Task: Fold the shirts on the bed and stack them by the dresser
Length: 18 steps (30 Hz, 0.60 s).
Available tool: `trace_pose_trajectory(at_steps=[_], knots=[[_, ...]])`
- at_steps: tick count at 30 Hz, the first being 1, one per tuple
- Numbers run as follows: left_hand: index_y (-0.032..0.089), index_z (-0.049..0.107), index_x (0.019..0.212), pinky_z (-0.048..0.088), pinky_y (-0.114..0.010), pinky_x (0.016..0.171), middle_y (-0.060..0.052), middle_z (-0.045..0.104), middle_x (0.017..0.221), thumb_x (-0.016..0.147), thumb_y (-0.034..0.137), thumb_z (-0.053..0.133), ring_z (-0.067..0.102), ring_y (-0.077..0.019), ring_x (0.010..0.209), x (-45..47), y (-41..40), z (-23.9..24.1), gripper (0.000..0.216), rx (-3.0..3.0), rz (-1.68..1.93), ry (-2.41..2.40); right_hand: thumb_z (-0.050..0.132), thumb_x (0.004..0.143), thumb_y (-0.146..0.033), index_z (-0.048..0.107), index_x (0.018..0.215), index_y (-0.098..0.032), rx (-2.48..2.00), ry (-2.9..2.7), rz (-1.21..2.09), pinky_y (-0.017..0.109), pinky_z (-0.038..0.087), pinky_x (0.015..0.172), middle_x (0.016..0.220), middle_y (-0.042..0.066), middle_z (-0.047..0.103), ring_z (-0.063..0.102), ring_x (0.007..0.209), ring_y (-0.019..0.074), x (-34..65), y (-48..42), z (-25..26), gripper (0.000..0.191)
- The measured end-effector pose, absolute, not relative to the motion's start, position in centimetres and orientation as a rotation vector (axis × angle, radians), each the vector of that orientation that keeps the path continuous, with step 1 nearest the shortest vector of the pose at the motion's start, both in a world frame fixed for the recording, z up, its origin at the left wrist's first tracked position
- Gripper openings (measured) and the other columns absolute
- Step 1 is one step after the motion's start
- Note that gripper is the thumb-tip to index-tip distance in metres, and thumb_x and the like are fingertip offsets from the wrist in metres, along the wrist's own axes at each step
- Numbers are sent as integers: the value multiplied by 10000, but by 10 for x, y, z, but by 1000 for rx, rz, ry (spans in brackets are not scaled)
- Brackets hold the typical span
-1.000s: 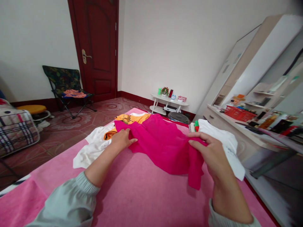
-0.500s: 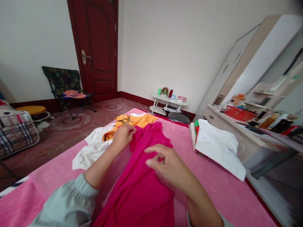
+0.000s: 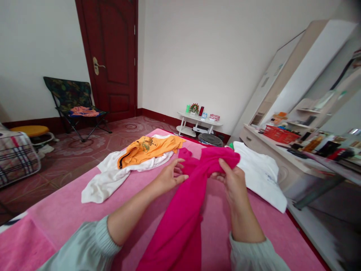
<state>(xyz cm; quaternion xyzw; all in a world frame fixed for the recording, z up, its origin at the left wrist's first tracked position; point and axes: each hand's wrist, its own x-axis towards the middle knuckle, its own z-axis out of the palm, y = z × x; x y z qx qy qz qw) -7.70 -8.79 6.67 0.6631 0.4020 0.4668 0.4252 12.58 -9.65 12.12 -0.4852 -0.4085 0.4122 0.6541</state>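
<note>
A long magenta garment [image 3: 180, 222] lies lengthwise on the pink bed cover [image 3: 113, 222], its far end bunched and partly raised. My right hand [image 3: 234, 182] pinches the bunched far end between thumb and fingers, on the right side. Just left of the cloth is my left hand [image 3: 169, 176], its fingers spread and curved toward the fabric; whether the fingertips touch it is hard to see. Beyond it lie an orange shirt [image 3: 149, 148] with a printed design and a white garment [image 3: 104, 184] partly under it.
At the right edge of the bed rests a folded white shirt [image 3: 262, 171]. A dressing table [image 3: 251, 131] with a red basket [image 3: 279, 134] stands beyond it. Farther off are a low white stand [image 3: 201, 122], a camouflage folding chair [image 3: 72, 98] and a yellow stool [image 3: 31, 131].
My right hand has taken hold of the magenta garment's far end and drawn it rightward. My left hand has left the far-left part and come nearer, fingers opened.
</note>
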Motion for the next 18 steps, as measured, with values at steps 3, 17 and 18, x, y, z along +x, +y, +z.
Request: trace_pose_trajectory(at_steps=[3,17,18], knots=[[153,562,1144,497,-291,725,-47,619,923,700,425,724,585,-145,769,-69,-92,44,545,1528,746,767,798,542,-364,584,765,-139,-930,-662,821,275,581,518,575,-6,661,634,471,140,143,-98,137,382],[182,667,930,498,-239,596,21,649,733,526,528,819,593,-146,649,-28,-158,37,553,1459,92,361,740,642,-234,564,877,-145,-624,-596,477,369,576,833,782,3,672,711,795,195,159,-97,144,307],[183,675,881,490,-228,605,28,649,730,549,526,806,586,-138,656,-24,-164,36,495,1472,181,404,735,644,-232,561,880,-154,-621,-591,473,370,578,828,776,-8,669,711,795,192,160,-97,144,304]])
